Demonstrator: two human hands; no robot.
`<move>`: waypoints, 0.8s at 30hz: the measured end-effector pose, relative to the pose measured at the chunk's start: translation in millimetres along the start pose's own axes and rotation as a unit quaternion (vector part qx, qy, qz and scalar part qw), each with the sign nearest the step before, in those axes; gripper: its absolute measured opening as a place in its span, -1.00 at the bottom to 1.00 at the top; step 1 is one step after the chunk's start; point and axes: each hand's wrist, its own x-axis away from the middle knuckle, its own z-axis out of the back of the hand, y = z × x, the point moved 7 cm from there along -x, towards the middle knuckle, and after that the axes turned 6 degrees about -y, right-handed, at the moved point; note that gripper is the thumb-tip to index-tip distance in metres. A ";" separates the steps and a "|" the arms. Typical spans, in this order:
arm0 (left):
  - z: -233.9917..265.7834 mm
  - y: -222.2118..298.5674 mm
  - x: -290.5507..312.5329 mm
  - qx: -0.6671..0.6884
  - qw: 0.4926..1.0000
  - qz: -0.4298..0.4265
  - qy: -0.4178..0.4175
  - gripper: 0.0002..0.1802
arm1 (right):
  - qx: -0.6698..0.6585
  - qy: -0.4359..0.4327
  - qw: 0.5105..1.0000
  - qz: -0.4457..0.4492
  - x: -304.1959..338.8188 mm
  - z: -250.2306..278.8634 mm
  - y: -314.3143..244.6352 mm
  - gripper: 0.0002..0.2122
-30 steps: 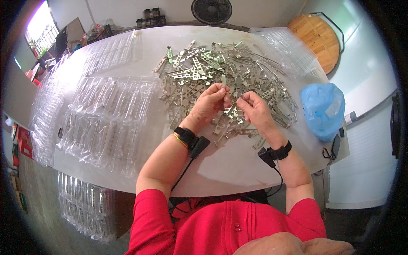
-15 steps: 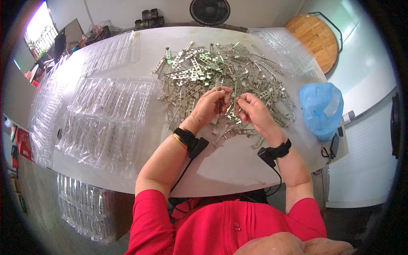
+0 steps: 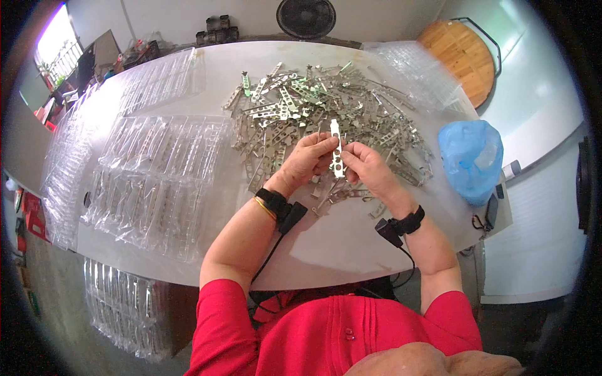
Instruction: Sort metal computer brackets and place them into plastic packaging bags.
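Red sleeves (image 3: 222, 319) sit nearest. Forearms (image 3: 235, 244) extend from 7 and 5 o'clock, angled inward over the worktop (image 3: 326, 254); black wristbands (image 3: 411, 222) are fitted. Left hand (image 3: 305, 160): fingers (image 3: 324, 146) curled, pinching the left edge of a perforated metal strip (image 3: 337, 152). Right hand (image 3: 371, 169): thumb and forefinger pinching the opposite edge. Strip position: between both hands, long axis 12 to 6 o'clock. From the strip, 9 o'clock: clear plastic trays (image 3: 210, 156); 3 o'clock: blue bag (image 3: 469, 161); 12 o'clock: heaped metal parts (image 3: 320, 94), then a black fan (image 3: 306, 17).
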 end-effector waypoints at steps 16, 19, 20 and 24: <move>-10.7 -2.7 -6.7 0.084 0.994 0.007 -0.068 -0.82 | 0.007 0.034 0.999 0.024 23.4 -1.2 -11.7 -0.85; -8.0 -9.0 -9.8 0.223 0.971 0.021 -0.085 -0.73 | 0.016 0.051 0.998 0.037 24.8 0.0 -15.7 -0.86; -6.8 -9.2 -9.5 0.220 0.971 0.018 -0.091 -0.64 | 0.005 0.059 0.997 0.042 25.7 1.2 -16.3 -0.86; -6.6 -7.6 -9.8 0.182 0.972 -0.002 -0.149 -0.62 | -0.013 0.059 0.997 0.048 27.2 0.3 -22.6 -0.86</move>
